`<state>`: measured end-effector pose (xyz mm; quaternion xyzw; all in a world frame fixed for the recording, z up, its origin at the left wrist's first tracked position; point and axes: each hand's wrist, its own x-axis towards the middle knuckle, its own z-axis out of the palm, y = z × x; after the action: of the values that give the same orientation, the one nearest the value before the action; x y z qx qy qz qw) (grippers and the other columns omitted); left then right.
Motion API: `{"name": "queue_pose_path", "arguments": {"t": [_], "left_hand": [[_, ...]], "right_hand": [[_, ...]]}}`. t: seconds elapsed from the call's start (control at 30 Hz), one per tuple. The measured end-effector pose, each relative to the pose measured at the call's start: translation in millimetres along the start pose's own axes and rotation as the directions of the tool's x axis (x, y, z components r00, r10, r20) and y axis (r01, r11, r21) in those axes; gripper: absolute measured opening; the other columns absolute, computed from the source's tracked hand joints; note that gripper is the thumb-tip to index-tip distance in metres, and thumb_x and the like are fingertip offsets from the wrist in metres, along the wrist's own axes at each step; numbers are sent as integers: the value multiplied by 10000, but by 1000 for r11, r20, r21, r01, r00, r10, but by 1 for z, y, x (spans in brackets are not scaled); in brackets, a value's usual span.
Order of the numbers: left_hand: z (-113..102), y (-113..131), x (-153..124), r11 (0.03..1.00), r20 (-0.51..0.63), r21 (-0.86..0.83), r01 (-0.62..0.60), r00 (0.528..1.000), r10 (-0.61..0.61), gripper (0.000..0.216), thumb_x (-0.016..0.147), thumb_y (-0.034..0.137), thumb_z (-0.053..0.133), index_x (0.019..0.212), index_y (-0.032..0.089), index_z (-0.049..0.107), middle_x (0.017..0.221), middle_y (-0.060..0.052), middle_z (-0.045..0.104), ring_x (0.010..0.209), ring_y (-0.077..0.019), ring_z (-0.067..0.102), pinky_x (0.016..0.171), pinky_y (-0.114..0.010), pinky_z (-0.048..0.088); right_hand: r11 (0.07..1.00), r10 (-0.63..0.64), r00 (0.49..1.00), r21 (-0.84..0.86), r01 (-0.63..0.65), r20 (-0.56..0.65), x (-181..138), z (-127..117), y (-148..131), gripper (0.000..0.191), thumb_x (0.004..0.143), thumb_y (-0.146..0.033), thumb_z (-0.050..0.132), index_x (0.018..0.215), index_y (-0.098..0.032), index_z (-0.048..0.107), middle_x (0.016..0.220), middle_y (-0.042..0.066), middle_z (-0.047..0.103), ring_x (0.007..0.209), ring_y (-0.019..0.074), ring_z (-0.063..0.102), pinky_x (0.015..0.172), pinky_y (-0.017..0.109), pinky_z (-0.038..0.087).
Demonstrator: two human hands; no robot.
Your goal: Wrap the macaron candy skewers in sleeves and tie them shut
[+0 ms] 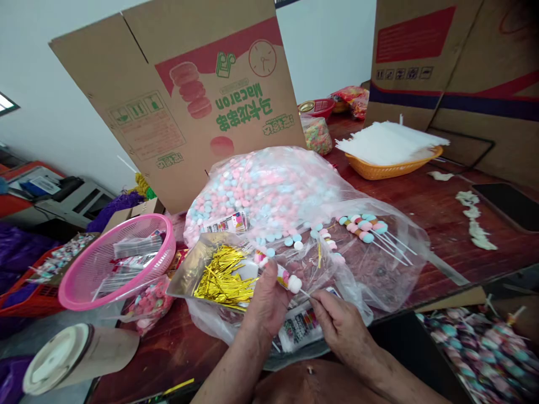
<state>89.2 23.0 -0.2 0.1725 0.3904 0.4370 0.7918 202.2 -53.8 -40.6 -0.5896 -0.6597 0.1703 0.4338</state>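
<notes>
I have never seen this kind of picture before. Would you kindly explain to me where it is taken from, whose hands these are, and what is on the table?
There is no machine here: a person works with two bare hands. The one view comes from a camera worn on that person's head, looking forward and down. The left hand holds a skewer of soft sweets; the right hand pinches its thin stick. On the reddish table are a metal tray with gold strips, a big clear bag of pastel sweets, and more skewers at its right. Further back, a yellow basket holds a white stack.
</notes>
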Motion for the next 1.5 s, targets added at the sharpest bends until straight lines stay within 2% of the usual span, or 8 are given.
{"name": "queue_pose_path", "arguments": {"t": [0.63,0.9,1.03,1.1,1.17,1.27,1.37,1.5], "left_hand": [[11,-5,3,991,-207,-92,-93,976,73,343,681,435,685,594,162,497,454,45,513,460,-109,530,625,-281,481],[9,-45,-7,950,-112,309,49,994,-15,511,727,627,477,636,137,586,622,-57,610,712,-188,596,725,-291,453],[1,-14,-43,531,212,832,-161,977,-35,341,806,455,489,914,167,635,752,-34,647,741,-158,586,708,-249,440],[-2,20,-62,228,454,876,-424,886,-98,261,805,377,531,967,198,630,730,-9,661,617,-131,572,616,-231,437],[-5,56,-69,-192,647,762,-618,734,207,214,850,318,477,878,203,655,761,-33,672,698,-150,592,697,-265,438],[-13,88,-55,-708,745,594,-381,593,306,464,737,471,605,1119,208,578,1170,-135,581,1091,-315,489,963,-511,272],[-25,84,-32,-723,648,508,-468,761,-37,443,791,505,511,1107,197,555,1010,-105,635,970,-274,555,920,-471,330],[-35,52,-22,-342,519,770,-539,841,-156,342,870,440,378,958,180,582,805,-46,629,723,-181,566,638,-252,401]], "right_hand": [[982,-41,994,-182,60,105,-2,7,4,300,906,-201,272,780,-167,542,635,46,624,575,158,579,530,244,358],[993,-1,999,-119,5,38,4,23,-3,239,823,-154,313,689,-177,509,616,60,627,548,159,568,505,251,343],[994,36,997,97,-43,68,9,0,0,249,879,-222,308,715,-186,492,630,24,586,572,132,547,533,225,382],[988,45,991,138,-62,125,12,-18,1,268,900,-259,312,718,-184,493,587,-3,531,540,116,504,521,215,371],[987,38,978,142,-69,207,15,-36,2,290,913,-287,309,725,-180,503,572,-16,491,533,110,468,515,214,354],[982,26,944,167,-85,328,21,-55,0,311,922,-326,306,750,-178,519,607,-14,490,571,110,459,532,213,349],[981,20,918,171,-95,395,26,-64,-2,329,926,-350,301,743,-179,514,641,-8,511,607,112,467,560,214,357],[994,-14,928,105,-28,372,35,-68,-5,323,923,-333,294,742,-178,512,641,-7,517,610,114,468,571,221,356]]}}
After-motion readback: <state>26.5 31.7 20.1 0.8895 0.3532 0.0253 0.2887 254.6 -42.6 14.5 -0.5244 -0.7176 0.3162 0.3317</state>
